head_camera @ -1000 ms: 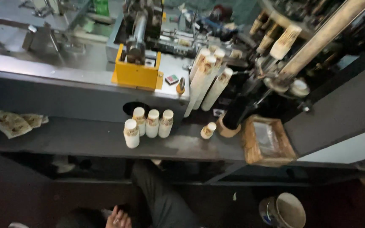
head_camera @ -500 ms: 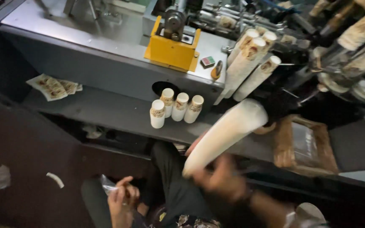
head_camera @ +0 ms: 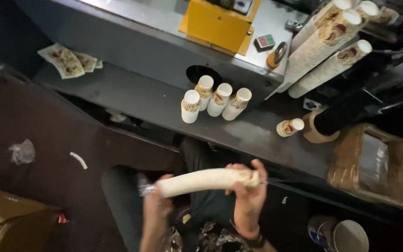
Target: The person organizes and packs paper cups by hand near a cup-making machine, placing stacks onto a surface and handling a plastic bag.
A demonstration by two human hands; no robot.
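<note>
A long stack of paper cups (head_camera: 208,180) is held level over the lap, below the tabletop (head_camera: 131,100); the right hand (head_camera: 247,200) is wrapped around one end, the left hand (head_camera: 157,205) closed at the other. Both ends should be gripped evenly so the stack is kept from bending or separating.

Single head-worn view, looking steeply down, near the lap, grey machine shelf (head_camera: 131,100) above

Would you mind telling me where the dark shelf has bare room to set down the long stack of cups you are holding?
The shelf is bare between the flat printed sheets and the four short cup stacks, and again between those and the tipped-over cup stack. Further right it is crowded: a tape roll and a wooden tray.
</note>
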